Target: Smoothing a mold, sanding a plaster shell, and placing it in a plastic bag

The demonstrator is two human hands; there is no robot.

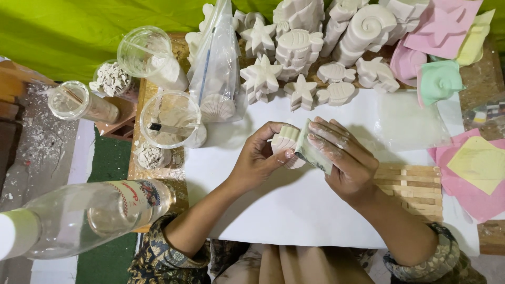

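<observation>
While both hands work above the white sheet (294,205) that covers the worktop, the left hand (258,160) holds a small white plaster shell casting (285,141), its thumb pressed on the lower edge and its fingers (273,128) curled over the top. The right hand (342,158) lies flat against a folded strip of greyish abrasive paper (314,152), fingers extended and closed on it, pinning the strip to the side of the casting. The casting sits between the two hands, lifted clear of the sheet, roughly at mid-frame.

Judgement on handling: the piece looks rigid, light for its size and brittle; the ribbed edges would likely chip under a hard pinch or a drop. Its surface appears dry and chalky, and dust coats the right hand, so grip may be slightly powdery rather than slick. The sound place to hold it is across the thick body, thumb below and fingers above, well away from thin rims. The paper strip is limp and needs flat finger pressure.

Beyond the hands stands a row of finished white castings (294,58), stars, fish and shells, with pink and green moulds (436,79) to the right. Clear cups holding powder (171,118) and a clear bottle (79,218) lie to the left; a slatted wooden rack (415,186) sits under the right wrist
</observation>
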